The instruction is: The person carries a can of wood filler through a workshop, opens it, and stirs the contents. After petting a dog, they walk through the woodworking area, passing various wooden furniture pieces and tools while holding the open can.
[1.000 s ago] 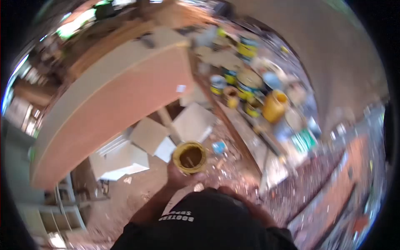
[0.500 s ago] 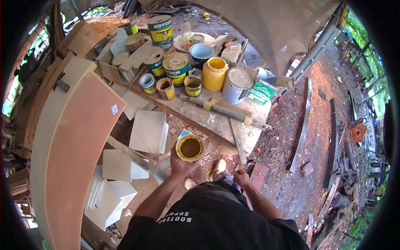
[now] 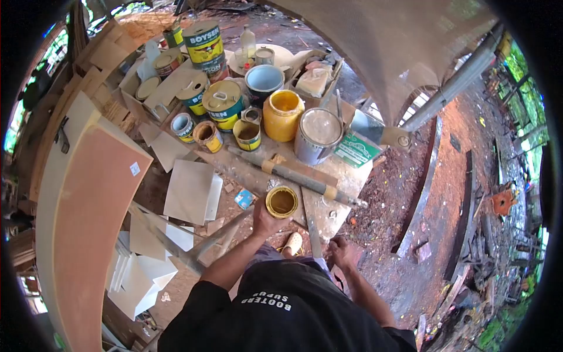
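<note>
Yellow-rimmed and open at the top, a can is held in the left hand, its mouth turned up and dark yellowish-brown contents seen inside. It is gripped round its side by the left fingers, whose tips are partly hidden; it is carried just off the near side of the worktop. The right hand is held low at the right, its fingers loosely curled; whether anything is pinched there cannot be told. Beyond the can, a taped rod is laid across the boards, with a yellow container and a lidded pail farther off. Carrying seems to be the step in hand; for any move, a level, steady grip is called for.
</note>
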Available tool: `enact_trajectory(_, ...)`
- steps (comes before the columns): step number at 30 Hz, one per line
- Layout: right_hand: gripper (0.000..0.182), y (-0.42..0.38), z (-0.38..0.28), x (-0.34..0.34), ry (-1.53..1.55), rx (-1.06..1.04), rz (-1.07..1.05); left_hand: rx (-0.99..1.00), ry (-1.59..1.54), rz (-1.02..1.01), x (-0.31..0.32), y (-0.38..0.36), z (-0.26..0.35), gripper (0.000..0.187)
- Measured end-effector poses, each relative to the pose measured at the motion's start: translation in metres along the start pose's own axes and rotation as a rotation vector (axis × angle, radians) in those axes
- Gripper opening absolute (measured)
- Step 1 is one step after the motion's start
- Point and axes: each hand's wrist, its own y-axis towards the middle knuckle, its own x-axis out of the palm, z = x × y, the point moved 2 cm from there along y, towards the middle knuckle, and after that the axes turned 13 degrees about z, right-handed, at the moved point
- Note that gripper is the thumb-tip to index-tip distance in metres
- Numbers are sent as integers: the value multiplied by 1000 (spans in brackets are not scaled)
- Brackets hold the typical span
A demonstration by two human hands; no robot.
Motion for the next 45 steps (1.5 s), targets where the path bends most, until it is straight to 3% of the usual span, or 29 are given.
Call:
enact_trajectory(9,15,19,-25,-16,157,18,25,23,-7,-35,33,16,-25,85)
enact_trajectory(11,15,37,13,-10,43,-46,32,36,-23,-23,35,25,-25,86)
enact_trajectory(15,20,26,-33,-7,-7,44,24,38,-62,-28,46,40,-40,91)
enact_trajectory(16,21,25,-47,-7,-54,-18,22,58,-74,-44,46,41,-45,93)
enact_trajectory(20,23,33,-71,6,153,98,36,54,-39,-137,37,41,-47,109)
enact_trajectory(23,23,52,-106,19,140,-150,58,-15,-2,-185,29,35,-62,108)
enact_trajectory(25,23,64,-164,31,25,-276,77,-43,87,-172,16,28,-78,111)
enact_trajectory(26,22,77,-186,42,41,-346,66,-198,40,-259,-1,33,-73,106)
enact_trajectory(29,18,103,-281,74,-85,-674,48,-150,68,-184,-42,31,-95,97)
enact_trajectory(30,17,116,-305,92,-101,-712,35,-152,100,-90,-56,33,-92,71)
enact_trajectory(31,16,131,-328,109,-120,-750,24,-210,60,-31,-70,34,-89,67)
enact_trajectory(33,13,150,-391,147,-170,-1023,11,-323,-14,83,-99,40,-88,60)
enact_trajectory(36,15,181,-473,199,-105,-1093,-67,-523,-92,189,-122,37,-113,39)
enact_trajectory(40,27,248,-511,260,-216,-1133,-45,-452,46,296,-150,106,-120,23)
enact_trajectory(43,30,273,-518,295,-356,-1179,-84,-261,61,357,-165,219,-127,19)
enact_trajectory(45,30,287,-518,313,-400,-1244,-137,-96,-132,424,-159,306,-135,19)
